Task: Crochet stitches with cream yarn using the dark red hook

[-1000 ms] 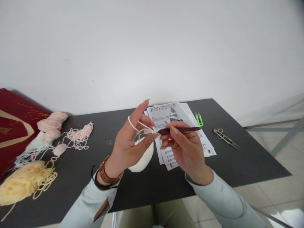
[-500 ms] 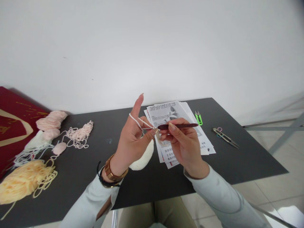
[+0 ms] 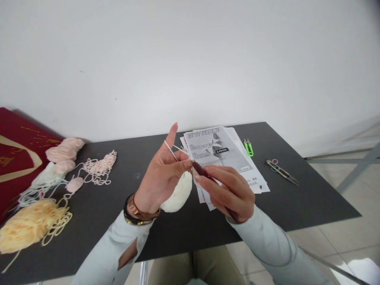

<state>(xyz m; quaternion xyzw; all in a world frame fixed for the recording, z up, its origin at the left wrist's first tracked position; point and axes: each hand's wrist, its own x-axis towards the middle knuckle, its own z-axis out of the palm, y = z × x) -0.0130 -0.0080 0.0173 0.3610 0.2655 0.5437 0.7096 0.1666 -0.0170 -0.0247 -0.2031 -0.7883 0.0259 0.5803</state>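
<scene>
Your left hand is hanging raised over the dark table, index finger pointing up. The white strand is running over that finger. Thumb and middle finger are pinching the strand shut, right where the hook tip is meeting it.

Your right hand is gripping the crochet hook, which is dark reddish-brown. The fingers are closing over it from above, the shaft is passing under the palm toward the wrist, and the tip is pointing up-left into the pinch. The two hands are nearly touching there. The hook's head is too small to make out.

The white yarn ball is lying on the table just behind the left hand, partly hidden by it. A fanned stack of printed sheets is lying behind the right hand. Green snips are sitting at its far right corner, and metal scissors are resting further right, well apart.

Along the left side, a yellow yarn tangle, pink yarn skeins, a loose pink tangle and a red box are lying. A gold watch is showing on your left wrist.
</scene>
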